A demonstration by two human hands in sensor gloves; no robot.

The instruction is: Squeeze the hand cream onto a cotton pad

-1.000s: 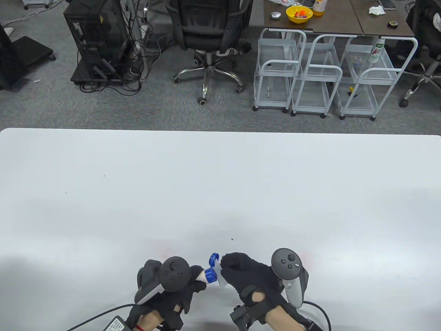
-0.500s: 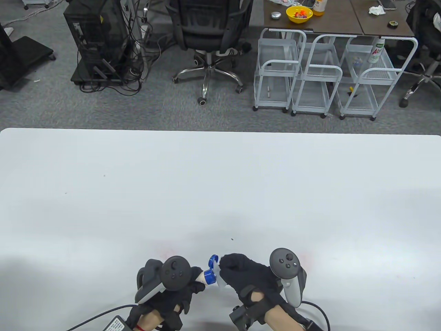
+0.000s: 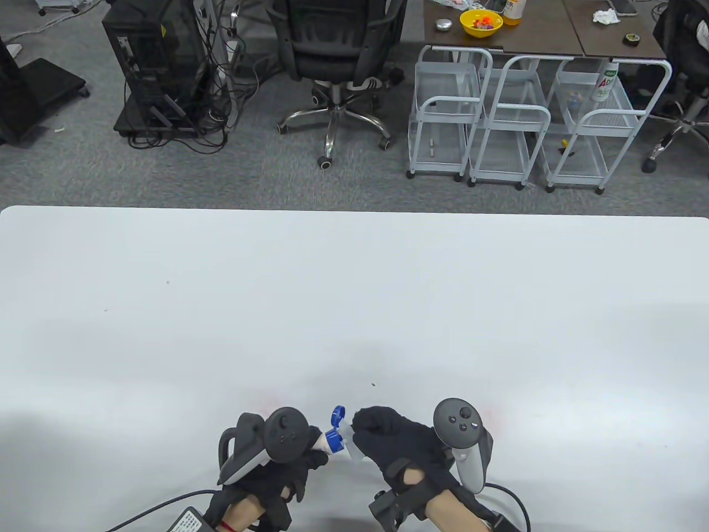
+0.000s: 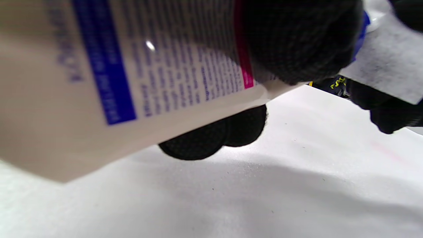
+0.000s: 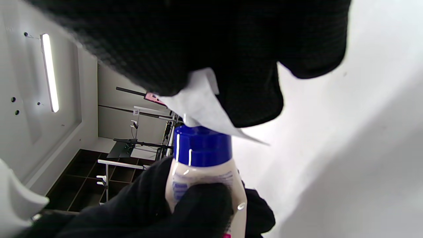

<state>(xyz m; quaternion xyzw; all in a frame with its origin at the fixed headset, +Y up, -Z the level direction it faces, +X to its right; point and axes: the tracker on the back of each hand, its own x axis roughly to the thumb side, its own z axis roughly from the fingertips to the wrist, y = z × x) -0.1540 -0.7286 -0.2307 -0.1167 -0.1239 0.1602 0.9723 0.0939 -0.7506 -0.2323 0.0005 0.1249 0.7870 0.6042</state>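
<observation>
Pressing the nozzle end of the cream-coloured plastic hand cream tube (image 3: 323,441) with blue flip cap (image 3: 337,412) up against the white cotton pad (image 3: 347,438), low over the white table (image 3: 354,310)

left hand (image 3: 277,460) wraps the tube, right hand (image 3: 399,449) pinches the pad. Table view barely shows the pad; right wrist view has it lying right on the blue collar, left wrist view shows the tube's blurry label print and fingers (image 4: 297,39) gripping it
</observation>
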